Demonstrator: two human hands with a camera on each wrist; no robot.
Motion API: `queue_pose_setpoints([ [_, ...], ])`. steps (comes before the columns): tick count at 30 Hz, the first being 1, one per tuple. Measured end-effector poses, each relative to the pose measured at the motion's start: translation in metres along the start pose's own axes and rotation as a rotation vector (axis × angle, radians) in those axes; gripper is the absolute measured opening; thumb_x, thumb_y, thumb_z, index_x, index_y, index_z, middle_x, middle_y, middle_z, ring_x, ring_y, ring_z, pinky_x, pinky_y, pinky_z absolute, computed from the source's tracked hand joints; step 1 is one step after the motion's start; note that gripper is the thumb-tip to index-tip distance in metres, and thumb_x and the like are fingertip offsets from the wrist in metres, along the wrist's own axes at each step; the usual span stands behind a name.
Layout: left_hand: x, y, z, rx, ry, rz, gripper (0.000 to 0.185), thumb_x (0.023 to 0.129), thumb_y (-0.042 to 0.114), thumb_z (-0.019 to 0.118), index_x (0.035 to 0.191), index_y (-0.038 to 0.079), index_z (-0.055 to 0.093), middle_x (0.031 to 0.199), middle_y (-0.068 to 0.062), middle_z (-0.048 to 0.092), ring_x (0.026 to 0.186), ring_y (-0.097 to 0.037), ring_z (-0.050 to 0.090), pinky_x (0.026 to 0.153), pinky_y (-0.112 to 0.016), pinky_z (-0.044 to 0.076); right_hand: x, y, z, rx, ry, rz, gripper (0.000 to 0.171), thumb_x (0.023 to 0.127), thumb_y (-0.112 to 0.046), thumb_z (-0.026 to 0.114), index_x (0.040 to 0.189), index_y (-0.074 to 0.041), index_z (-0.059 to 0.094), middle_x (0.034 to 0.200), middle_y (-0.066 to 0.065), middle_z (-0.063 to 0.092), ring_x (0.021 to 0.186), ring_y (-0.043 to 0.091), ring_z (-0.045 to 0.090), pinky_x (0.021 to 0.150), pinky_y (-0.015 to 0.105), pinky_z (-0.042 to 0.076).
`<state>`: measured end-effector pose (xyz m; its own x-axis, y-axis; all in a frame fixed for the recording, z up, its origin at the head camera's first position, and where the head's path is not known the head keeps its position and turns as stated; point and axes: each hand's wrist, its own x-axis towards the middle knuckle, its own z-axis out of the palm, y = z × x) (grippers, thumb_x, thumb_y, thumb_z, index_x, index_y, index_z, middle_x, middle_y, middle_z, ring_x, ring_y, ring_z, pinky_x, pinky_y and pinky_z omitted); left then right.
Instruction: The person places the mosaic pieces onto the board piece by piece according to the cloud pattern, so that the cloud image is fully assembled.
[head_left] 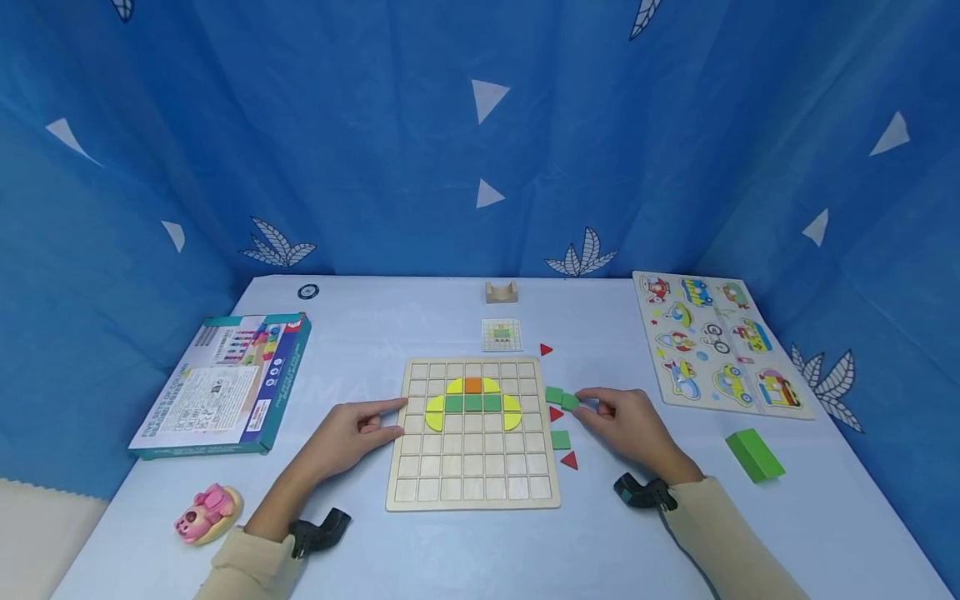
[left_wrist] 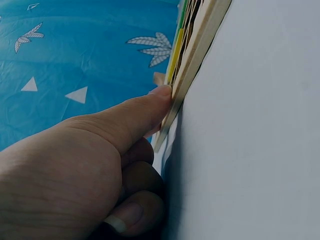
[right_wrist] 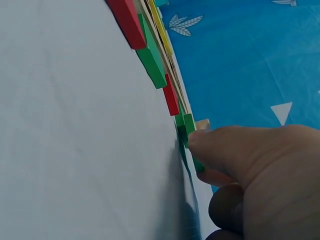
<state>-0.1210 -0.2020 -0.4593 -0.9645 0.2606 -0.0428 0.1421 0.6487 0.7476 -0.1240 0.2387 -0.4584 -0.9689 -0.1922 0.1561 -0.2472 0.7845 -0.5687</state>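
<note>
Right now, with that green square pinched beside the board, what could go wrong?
The right hand pinches a green square that sits close against another green square; lifting it might nudge that neighbour or the red triangle just below. The left hand steadies the wooden board only with a fingertip at its left edge, so a bump could slide the board and perhaps jostle the yellow, green and orange pieces already set in it.

The left hand (left_wrist: 75,165) lies on the pale table (left_wrist: 250,150), its forefinger stretched out so the tip touches the edge of the wooden board (left_wrist: 192,65), while the other fingers curl under the palm; yellow and green pieces show along the board's face, a blue leaf-patterned cloth (left_wrist: 75,45) behind
</note>
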Motion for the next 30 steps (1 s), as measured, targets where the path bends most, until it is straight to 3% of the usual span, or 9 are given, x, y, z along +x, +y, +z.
queue_pose_setpoints([
  [11, 0.000, 0.001, -0.002, -0.005, -0.003, -0.010, 0.045, 0.091, 0.034, 0.079, 0.133, 0.021, 0.070, 0.061, 0.004, 0.045, 0.056, -0.014, 0.045, 0.053, -0.027, 0.035, 0.001, -0.010, -0.003, 0.045, 0.013, -0.019, 0.027, 0.089, -0.024, 0.082, 0.113, -0.013, 0.078, 0.054, -0.009, 0.041, 0.051, 0.011, 0.043, 0.050, 0.026, 0.032],
  [17, 0.000, 0.000, -0.001, -0.007, -0.012, -0.020, 0.046, 0.091, 0.034, 0.079, 0.134, 0.022, 0.070, 0.061, 0.004, 0.046, 0.056, -0.013, 0.046, 0.054, -0.026, 0.036, 0.004, -0.019, -0.001, 0.069, 0.009, -0.080, 0.026, 0.087, -0.020, 0.084, 0.110, -0.010, 0.079, 0.054, -0.011, 0.040, 0.048, 0.008, 0.040, 0.048, 0.025, 0.030],
  [30, -0.001, 0.000, 0.000, -0.009, -0.005, -0.008, 0.045, 0.091, 0.033, 0.079, 0.133, 0.021, 0.070, 0.062, 0.004, 0.045, 0.057, -0.013, 0.046, 0.055, -0.027, 0.037, 0.009, -0.052, 0.010, 0.126, -0.100, -0.101, 0.027, 0.089, -0.025, 0.082, 0.113, -0.013, 0.079, 0.052, -0.011, 0.038, 0.046, 0.007, 0.038, 0.047, 0.024, 0.026],
])
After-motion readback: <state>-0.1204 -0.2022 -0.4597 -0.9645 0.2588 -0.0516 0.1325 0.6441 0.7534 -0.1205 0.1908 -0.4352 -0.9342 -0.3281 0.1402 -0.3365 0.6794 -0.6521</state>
